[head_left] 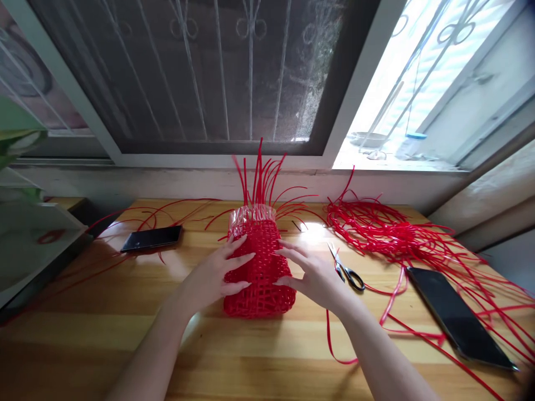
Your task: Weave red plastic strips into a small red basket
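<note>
A red woven piece (259, 262) made of thin strips lies on the wooden table, its loose strip ends fanning out toward the window. Clear plastic (253, 213) shows at its far end. My left hand (228, 273) rests on the left side of the weave, fingers spread. On the right side my right hand (298, 270) touches it in the same way, fingers apart. Neither hand is closed around anything.
Scissors (346, 271) with black handles lie right of my right hand. A large tangle of red strips (388, 234) covers the back right. One dark phone (152, 238) is at left, and a dark tablet-like device (457, 317) at right. A window frame (221, 161) stands behind the wooden table (234, 356).
</note>
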`<action>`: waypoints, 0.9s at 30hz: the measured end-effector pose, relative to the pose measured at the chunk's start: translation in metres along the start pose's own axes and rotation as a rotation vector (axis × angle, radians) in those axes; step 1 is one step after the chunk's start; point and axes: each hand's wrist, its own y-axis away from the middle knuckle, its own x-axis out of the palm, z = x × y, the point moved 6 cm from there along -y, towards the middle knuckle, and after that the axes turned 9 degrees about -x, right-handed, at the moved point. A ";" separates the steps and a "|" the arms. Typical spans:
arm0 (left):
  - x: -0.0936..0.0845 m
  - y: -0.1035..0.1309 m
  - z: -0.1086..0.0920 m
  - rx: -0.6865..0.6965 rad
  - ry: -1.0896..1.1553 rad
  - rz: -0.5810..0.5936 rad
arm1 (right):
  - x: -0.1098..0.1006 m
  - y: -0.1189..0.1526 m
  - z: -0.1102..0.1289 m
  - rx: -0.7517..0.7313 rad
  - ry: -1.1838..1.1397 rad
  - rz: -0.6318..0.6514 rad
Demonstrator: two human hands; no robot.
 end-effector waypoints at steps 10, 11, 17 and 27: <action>0.005 0.003 -0.006 0.100 -0.157 -0.056 | -0.007 0.000 0.015 -0.122 0.130 -0.036; 0.005 0.003 -0.007 0.122 -0.162 -0.072 | -0.007 0.000 0.015 -0.119 0.131 -0.042; 0.004 0.006 -0.007 0.148 -0.170 -0.068 | -0.006 -0.003 0.013 -0.169 0.092 -0.096; 0.013 0.005 -0.010 0.166 -0.196 -0.097 | 0.002 -0.002 0.012 -0.168 0.156 -0.098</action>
